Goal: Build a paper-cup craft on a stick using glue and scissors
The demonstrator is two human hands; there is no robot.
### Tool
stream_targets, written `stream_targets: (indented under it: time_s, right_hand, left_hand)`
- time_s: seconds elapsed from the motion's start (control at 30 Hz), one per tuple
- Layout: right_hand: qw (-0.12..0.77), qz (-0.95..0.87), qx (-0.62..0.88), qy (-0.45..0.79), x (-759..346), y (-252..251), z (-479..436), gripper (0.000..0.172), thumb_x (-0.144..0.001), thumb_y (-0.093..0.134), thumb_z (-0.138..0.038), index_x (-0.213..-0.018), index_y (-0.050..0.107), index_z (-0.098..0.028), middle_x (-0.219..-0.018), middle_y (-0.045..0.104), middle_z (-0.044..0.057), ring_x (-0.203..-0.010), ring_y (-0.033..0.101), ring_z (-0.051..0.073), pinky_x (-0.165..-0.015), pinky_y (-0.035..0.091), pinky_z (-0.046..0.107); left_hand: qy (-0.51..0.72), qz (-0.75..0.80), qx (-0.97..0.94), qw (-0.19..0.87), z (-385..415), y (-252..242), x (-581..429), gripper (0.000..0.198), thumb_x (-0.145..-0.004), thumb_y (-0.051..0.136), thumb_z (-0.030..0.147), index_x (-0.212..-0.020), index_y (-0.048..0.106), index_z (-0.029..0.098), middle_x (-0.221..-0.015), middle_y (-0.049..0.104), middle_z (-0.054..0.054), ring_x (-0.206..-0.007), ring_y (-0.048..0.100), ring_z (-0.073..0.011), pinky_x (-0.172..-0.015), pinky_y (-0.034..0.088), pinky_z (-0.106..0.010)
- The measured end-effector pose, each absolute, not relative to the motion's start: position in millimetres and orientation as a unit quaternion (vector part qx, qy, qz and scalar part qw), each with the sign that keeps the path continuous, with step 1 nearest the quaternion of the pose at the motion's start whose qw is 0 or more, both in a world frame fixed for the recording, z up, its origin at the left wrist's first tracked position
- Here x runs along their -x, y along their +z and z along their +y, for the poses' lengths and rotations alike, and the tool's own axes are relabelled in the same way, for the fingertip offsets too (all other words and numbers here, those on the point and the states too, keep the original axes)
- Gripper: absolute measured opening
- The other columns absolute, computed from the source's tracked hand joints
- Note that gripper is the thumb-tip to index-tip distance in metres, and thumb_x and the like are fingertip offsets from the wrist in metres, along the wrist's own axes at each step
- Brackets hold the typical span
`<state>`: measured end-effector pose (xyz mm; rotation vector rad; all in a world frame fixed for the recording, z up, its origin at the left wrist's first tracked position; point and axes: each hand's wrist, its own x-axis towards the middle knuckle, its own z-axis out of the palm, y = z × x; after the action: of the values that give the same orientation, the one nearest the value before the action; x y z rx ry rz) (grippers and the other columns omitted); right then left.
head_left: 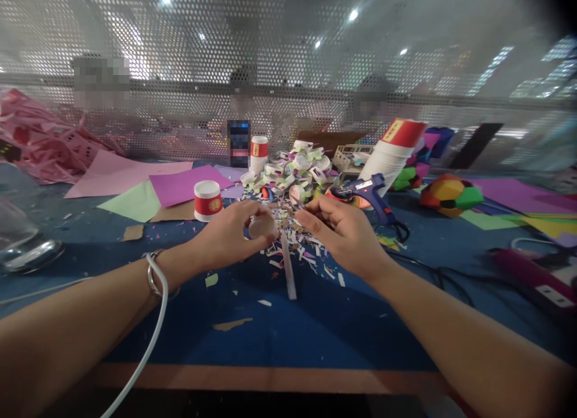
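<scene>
Nearer the wearer than the glue gun (375, 196) and to its left, a round pale piece (261, 227) sits in the left hand (232, 233), gripped between thumb and curled fingers. The right hand (350, 235), just on the near side of the glue gun, has its thumb and fingers drawn narrow; whether anything is pinched there I cannot tell. A light hold by the edge would likely suit the piece, leaving its face free, and the right knuckles are best kept clear of the glue gun, whose front end may be hot.

Well left of the glue gun, a red-and-white cup (207, 200) stands on the desk (360, 334), its inside hidden. Just beyond the glue gun, a stack of cups (394, 151) leans at a tilt, nested together, and a lattice basket (351, 155) appears to hold pale bits.
</scene>
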<state>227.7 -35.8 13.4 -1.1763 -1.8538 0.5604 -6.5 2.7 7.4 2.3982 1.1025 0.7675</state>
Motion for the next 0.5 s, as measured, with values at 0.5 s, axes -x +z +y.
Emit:
stream_targets:
  time_s: [0.5]
  right_hand:
    - [0.393,-0.77,0.474,0.17,-229.5,10.3,-34.9,0.038,-0.093,0.066,-0.056,-0.084,0.058,-0.02,-0.064,0.055,-0.002,-0.055,0.047,0.011,-0.053,0.035,0.028]
  left_hand:
    - [0.251,0.354,-0.898,0.071,4.9,0.5,10.8,0.056,-0.081,0.069,0.03,-0.134,0.055,0.02,-0.128,0.067,-0.009,-0.115,0.06,-0.0295,-0.099,0.049,-0.045]
